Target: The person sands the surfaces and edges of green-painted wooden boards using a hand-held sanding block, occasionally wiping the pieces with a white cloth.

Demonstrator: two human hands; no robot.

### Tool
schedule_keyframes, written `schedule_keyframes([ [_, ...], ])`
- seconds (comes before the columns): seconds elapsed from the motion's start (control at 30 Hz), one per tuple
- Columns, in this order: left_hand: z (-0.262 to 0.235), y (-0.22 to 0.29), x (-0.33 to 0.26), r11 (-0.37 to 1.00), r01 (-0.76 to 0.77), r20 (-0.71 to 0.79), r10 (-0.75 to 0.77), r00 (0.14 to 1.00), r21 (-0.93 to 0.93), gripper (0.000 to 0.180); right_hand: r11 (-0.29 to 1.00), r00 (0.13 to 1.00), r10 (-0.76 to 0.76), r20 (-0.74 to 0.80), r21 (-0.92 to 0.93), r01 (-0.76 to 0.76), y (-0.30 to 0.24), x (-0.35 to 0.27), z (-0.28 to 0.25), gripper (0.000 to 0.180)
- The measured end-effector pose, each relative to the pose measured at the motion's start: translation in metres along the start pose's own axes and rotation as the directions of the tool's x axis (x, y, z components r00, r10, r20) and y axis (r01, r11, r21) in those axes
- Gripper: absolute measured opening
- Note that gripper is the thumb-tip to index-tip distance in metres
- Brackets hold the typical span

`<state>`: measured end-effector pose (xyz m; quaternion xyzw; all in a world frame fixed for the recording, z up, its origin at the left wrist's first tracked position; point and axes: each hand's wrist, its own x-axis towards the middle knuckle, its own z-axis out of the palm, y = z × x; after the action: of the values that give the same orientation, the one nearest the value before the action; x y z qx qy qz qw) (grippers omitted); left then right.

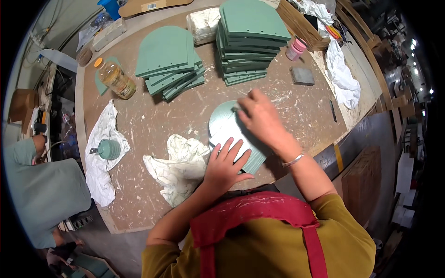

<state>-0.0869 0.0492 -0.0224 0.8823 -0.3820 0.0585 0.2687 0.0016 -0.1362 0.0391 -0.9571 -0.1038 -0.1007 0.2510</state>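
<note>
In front of me on the table lies a green panel (222, 118) with a rounded far end, its surface shiny. My left hand (225, 164) rests flat on its near left part, fingers spread. My right hand (260, 116) is closed over the panel's far right edge. A small dark bit shows at its fingertips, too hidden to name. Left of my left hand is a crumpled white cloth (178, 160). Beyond the panel rise a shorter stack of green panels (168, 53) and a taller stack (252, 21), with holes along their near edges.
A green container (109, 149) sits on a white rag (99, 178) at left. Behind stands an orange-capped bottle (116, 79). A pink bottle (295, 49), grey block (302, 76) and dark thin tool (333, 111) lie right. Another person (48, 185) is beyond the table's left edge.
</note>
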Motion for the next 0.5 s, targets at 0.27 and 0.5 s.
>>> schedule_keyframes([
  [0.27,0.001,-0.001,-0.001,1.0,0.009,-0.006,-0.009,1.0,-0.006,0.074,0.952,0.952,0.306,0.003,-0.031,-0.306,0.046,-0.014,-0.021,0.026],
  [0.5,0.01,-0.002,0.0,0.997,-0.007,-0.014,0.008,1.0,0.073,0.072,0.978,0.978,0.209,-0.019,-0.007,-0.209,0.036,-0.003,-0.011,0.029],
])
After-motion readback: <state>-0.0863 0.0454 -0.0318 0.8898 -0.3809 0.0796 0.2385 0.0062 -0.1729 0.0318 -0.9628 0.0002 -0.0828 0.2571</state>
